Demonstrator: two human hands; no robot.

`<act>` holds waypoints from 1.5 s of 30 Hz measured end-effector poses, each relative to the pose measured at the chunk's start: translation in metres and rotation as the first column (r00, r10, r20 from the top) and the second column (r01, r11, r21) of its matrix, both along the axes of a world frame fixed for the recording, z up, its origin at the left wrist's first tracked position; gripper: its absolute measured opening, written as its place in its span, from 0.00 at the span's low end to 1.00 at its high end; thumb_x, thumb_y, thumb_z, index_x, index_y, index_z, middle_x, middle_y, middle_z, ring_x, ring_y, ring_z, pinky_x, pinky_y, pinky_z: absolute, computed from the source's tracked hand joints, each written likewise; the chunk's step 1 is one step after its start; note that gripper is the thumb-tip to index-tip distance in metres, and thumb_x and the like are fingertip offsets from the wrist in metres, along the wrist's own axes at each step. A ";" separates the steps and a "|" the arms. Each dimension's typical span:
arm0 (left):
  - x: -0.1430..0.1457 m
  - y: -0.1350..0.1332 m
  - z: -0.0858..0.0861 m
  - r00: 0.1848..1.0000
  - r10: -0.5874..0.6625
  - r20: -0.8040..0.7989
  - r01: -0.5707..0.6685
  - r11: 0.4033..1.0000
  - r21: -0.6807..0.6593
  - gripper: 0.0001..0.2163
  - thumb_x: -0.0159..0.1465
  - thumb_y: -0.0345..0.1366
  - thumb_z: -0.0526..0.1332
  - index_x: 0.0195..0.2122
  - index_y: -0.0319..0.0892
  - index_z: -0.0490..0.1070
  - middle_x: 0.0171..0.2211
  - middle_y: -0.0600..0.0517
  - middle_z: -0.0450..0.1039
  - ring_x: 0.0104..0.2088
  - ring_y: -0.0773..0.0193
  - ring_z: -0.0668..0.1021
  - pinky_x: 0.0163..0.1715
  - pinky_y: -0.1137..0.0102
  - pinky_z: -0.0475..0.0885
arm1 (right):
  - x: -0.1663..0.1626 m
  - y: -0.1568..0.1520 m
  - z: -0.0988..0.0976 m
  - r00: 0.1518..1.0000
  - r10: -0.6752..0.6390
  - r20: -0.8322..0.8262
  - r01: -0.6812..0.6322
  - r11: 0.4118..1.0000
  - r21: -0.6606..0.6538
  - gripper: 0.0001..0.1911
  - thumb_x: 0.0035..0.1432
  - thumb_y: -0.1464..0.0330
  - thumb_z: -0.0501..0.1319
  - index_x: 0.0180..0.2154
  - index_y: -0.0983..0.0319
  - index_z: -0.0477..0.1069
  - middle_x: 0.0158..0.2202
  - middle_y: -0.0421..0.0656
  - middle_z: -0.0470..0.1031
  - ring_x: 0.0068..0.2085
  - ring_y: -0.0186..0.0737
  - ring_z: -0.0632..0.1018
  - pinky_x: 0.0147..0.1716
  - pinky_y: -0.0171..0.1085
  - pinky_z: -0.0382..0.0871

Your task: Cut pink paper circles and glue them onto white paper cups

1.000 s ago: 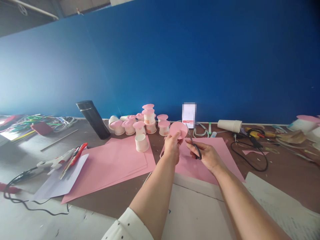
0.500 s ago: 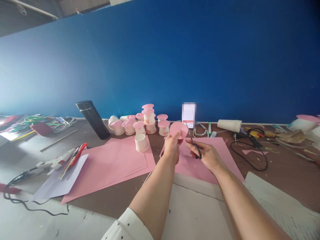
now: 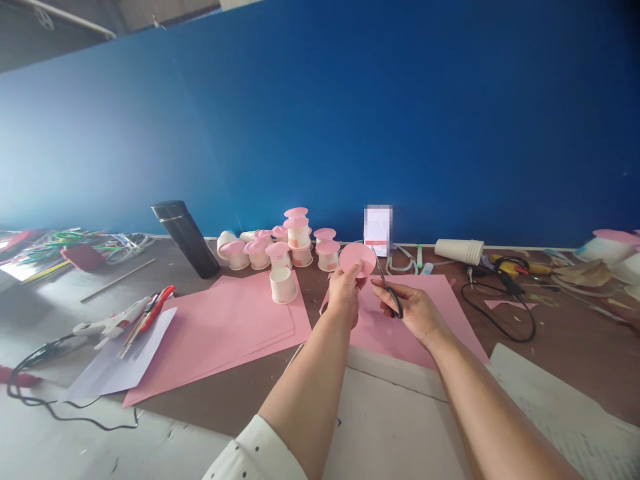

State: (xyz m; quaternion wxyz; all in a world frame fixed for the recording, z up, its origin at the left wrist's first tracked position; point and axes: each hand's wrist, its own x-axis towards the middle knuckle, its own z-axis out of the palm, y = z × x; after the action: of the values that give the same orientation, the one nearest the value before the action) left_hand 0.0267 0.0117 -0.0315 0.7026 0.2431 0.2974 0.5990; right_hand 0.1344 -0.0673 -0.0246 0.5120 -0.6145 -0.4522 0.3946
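Note:
Between the thumb and fingers of my left hand (image 3: pixel 346 293) is a round pink paper disc (image 3: pixel 356 257), held up over the table. My right hand (image 3: pixel 413 310) grips a pair of scissors (image 3: pixel 394 299) by the dark handles, and their blades point up along the disc's right edge. Beneath both hands lies a pink paper sheet (image 3: pixel 435 307). More pink sheets (image 3: pixel 210 340) spread to the left, with an upside-down white paper cup (image 3: pixel 283 287) standing on them. Behind it, several cups topped with pink discs (image 3: pixel 279 255) are grouped, some stacked.
A black bottle (image 3: pixel 187 240) stands at the back left. A glue gun (image 3: pixel 113 323) and a red utility knife (image 3: pixel 150 313) rest on white paper. By the blue wall are a phone (image 3: pixel 378 230) and nested white cups (image 3: pixel 459 251); a black cable (image 3: pixel 530 327) curls at right.
The scissor blades have shifted slightly at the disc's right edge. Both hands stay in nearly the same place, and everything on the table is unmoved.

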 end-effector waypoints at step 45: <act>0.000 0.001 -0.003 1.000 -0.020 -0.023 0.021 0.999 0.028 0.10 0.52 0.34 0.70 0.33 0.38 0.73 0.35 0.48 0.75 0.37 0.65 0.77 0.45 0.67 0.70 | 0.002 0.002 -0.005 1.000 -0.008 0.019 0.008 1.000 0.014 0.26 0.47 0.53 0.71 0.47 0.59 0.80 0.22 0.36 0.71 0.26 0.36 0.71 0.33 0.37 0.66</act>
State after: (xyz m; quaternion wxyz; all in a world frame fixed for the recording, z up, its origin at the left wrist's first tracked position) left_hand 0.0271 0.0127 -0.0349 0.7018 0.2628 0.2944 0.5931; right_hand 0.1368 -0.0656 -0.0299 0.5136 -0.6164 -0.4574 0.3834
